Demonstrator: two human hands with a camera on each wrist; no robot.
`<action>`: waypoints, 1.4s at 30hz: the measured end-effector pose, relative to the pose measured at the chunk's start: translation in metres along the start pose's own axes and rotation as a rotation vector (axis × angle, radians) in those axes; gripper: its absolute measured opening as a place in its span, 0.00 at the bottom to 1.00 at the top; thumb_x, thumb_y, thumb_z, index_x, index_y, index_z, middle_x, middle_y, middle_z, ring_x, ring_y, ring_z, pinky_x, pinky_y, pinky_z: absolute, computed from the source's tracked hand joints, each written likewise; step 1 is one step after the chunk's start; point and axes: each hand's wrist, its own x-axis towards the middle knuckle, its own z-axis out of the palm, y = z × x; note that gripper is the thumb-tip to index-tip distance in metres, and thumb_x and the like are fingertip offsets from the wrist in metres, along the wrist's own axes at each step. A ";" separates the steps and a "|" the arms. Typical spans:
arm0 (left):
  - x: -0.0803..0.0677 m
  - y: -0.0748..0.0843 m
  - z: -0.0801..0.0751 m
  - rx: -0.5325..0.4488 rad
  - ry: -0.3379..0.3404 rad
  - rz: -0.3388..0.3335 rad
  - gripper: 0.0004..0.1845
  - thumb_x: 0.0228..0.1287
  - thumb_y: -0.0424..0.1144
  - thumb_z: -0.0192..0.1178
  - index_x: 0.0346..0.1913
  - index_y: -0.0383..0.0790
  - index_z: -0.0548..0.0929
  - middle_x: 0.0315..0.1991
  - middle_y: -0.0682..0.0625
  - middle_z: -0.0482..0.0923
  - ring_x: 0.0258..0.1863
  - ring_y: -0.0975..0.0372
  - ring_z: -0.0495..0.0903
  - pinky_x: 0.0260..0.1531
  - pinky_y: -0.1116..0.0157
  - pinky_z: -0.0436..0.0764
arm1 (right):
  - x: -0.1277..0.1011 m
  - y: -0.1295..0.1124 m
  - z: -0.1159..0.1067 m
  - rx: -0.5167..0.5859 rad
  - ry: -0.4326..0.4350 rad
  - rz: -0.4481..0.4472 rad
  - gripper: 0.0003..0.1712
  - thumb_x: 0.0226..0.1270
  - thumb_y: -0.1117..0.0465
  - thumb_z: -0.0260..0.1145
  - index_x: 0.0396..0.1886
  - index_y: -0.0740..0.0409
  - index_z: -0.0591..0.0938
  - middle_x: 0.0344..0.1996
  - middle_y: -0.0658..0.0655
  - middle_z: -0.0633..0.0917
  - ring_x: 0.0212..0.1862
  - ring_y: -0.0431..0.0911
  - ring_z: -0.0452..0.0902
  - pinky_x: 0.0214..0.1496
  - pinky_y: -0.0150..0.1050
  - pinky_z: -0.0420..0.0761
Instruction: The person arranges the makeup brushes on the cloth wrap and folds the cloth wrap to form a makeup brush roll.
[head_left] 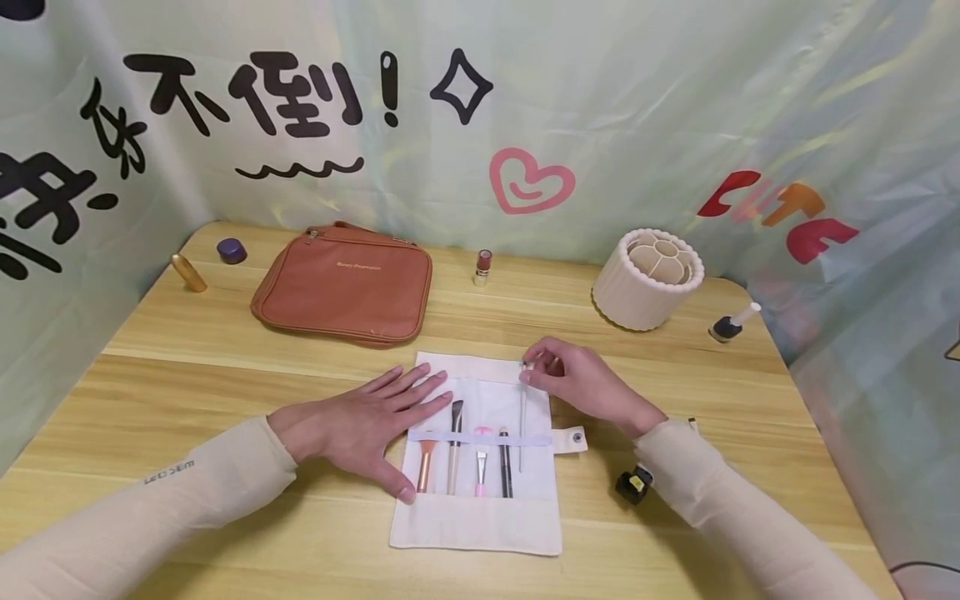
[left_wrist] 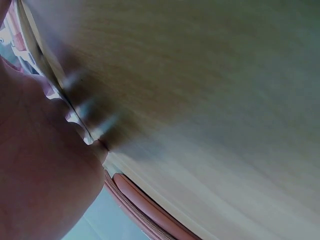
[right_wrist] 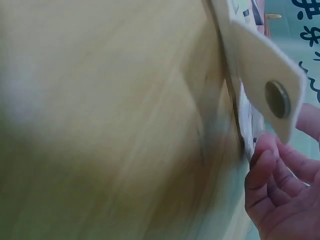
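A white fabric brush roll lies unfolded on the table. My left hand rests on its left edge with fingers spread. At the roll's upper right, my right hand pinches the top of a thin, pale makeup brush, which runs down across the elastic band. Held under that band are a copper-handled brush, a dark-tipped brush, a pink brush and a black stick-like tool. The snap tab sticks out beside my right hand in the right wrist view.
Behind stand a brown zip case, a lipstick and a cream ribbed holder. A nail polish bottle is far right. A gold tube and purple jar sit far left. A small black object is near my right sleeve.
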 end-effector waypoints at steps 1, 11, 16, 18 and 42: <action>0.000 0.000 0.000 0.000 -0.001 -0.001 0.67 0.60 0.76 0.69 0.90 0.46 0.48 0.92 0.44 0.34 0.91 0.45 0.31 0.87 0.38 0.38 | 0.002 -0.001 0.001 -0.003 0.002 -0.001 0.14 0.78 0.55 0.74 0.56 0.55 0.87 0.39 0.52 0.86 0.39 0.45 0.78 0.39 0.34 0.78; 0.001 -0.001 0.001 0.004 -0.005 -0.001 0.67 0.60 0.77 0.68 0.90 0.46 0.47 0.92 0.44 0.33 0.91 0.46 0.30 0.87 0.38 0.38 | 0.002 -0.002 0.004 -0.041 -0.065 -0.038 0.07 0.73 0.61 0.77 0.47 0.53 0.89 0.37 0.49 0.87 0.38 0.44 0.79 0.40 0.33 0.80; 0.001 -0.002 0.002 0.013 -0.006 -0.010 0.68 0.59 0.77 0.68 0.91 0.47 0.47 0.92 0.45 0.33 0.91 0.46 0.30 0.87 0.39 0.38 | -0.003 -0.003 0.005 -0.028 -0.168 -0.103 0.04 0.73 0.60 0.77 0.45 0.50 0.90 0.36 0.46 0.88 0.38 0.42 0.79 0.42 0.33 0.80; 0.001 -0.002 0.002 0.016 -0.009 -0.013 0.68 0.59 0.78 0.68 0.91 0.47 0.47 0.92 0.46 0.32 0.91 0.47 0.30 0.88 0.39 0.38 | -0.004 -0.003 0.005 -0.026 -0.197 -0.119 0.03 0.74 0.59 0.77 0.44 0.48 0.91 0.36 0.44 0.88 0.38 0.41 0.79 0.42 0.32 0.80; 0.001 -0.002 0.002 0.009 -0.005 -0.003 0.68 0.60 0.77 0.68 0.91 0.48 0.46 0.92 0.46 0.32 0.91 0.47 0.29 0.87 0.38 0.38 | -0.052 0.030 -0.060 -0.012 -0.061 -0.006 0.09 0.80 0.51 0.72 0.50 0.50 0.91 0.39 0.51 0.91 0.39 0.43 0.82 0.41 0.34 0.83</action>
